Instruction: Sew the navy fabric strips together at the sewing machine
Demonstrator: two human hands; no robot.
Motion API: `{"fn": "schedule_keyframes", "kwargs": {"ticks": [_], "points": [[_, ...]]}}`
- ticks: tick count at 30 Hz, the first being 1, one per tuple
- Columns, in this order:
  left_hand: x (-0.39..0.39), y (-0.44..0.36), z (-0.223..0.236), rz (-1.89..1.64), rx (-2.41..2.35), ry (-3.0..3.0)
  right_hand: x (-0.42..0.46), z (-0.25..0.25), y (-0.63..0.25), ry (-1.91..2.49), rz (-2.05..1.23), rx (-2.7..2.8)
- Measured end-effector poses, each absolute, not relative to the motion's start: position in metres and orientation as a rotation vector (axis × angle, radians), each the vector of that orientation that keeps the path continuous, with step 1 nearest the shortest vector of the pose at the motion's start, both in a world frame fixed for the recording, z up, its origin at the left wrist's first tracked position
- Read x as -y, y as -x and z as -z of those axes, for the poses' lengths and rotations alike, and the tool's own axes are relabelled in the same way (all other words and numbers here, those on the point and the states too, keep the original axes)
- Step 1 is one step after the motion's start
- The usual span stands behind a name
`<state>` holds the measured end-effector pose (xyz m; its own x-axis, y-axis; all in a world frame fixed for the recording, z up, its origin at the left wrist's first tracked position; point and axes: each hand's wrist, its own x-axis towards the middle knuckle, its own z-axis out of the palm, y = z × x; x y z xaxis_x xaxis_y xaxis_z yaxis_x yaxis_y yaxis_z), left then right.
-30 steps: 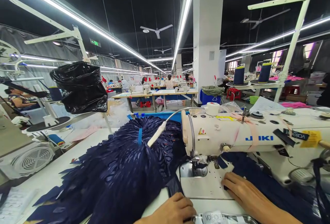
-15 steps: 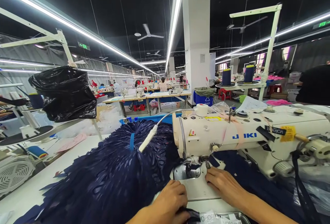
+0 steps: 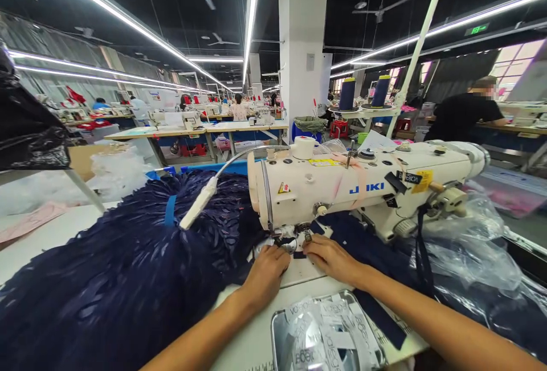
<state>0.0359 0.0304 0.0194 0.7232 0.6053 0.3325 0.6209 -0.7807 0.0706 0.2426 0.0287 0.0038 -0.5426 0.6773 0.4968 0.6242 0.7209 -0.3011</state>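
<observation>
A white JUKI sewing machine (image 3: 325, 183) stands in front of me, its needle area low at the left end of the arm. Just left of the presser foot, my left hand (image 3: 267, 271) rests on the machine bed with its fingers curled together. My right hand (image 3: 333, 257) lies right of the needle area, fingertips pressed together and pointing left. Between the hands a small dark piece of fabric (image 3: 300, 255) shows on the bed. What either hand pinches is hidden beneath the fingers.
A big heap of navy fabric pieces (image 3: 128, 268) with a blue tie lies to the left. A metal tray of white printed labels (image 3: 325, 331) sits in front, beside a dark strip (image 3: 382, 319). Clear plastic bags (image 3: 478, 245) lie right. A person in black (image 3: 465, 109) sits beyond.
My left hand has moved up and forward from near the label tray to the needle area. My right hand stays beside the needle. The view has tilted down and turned right.
</observation>
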Motion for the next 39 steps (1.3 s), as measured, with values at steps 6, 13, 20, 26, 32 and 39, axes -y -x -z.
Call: {"fn": "schedule_keyframes", "kwargs": {"ticks": [6,13,20,26,32,39], "points": [[-0.016,-0.008,-0.016,0.563,0.825,2.987,-0.030,-0.003,-0.230,1.300,-0.012,2.268],[-0.005,-0.004,-0.015,0.279,0.807,2.936,-0.032,0.002,-0.219,1.277,-0.010,2.364],[-0.005,-0.008,-0.005,0.329,0.794,2.875,-0.034,-0.002,-0.202,1.254,0.395,2.551],[-0.004,-0.006,0.005,0.533,0.989,2.800,-0.030,-0.003,-0.193,1.257,0.454,2.555],[-0.002,-0.005,0.004,0.751,0.983,2.838,-0.030,0.001,-0.188,1.230,0.257,2.464],[0.000,-0.010,0.002,0.437,0.837,2.727,-0.035,0.004,-0.188,1.120,0.227,2.490]]}}
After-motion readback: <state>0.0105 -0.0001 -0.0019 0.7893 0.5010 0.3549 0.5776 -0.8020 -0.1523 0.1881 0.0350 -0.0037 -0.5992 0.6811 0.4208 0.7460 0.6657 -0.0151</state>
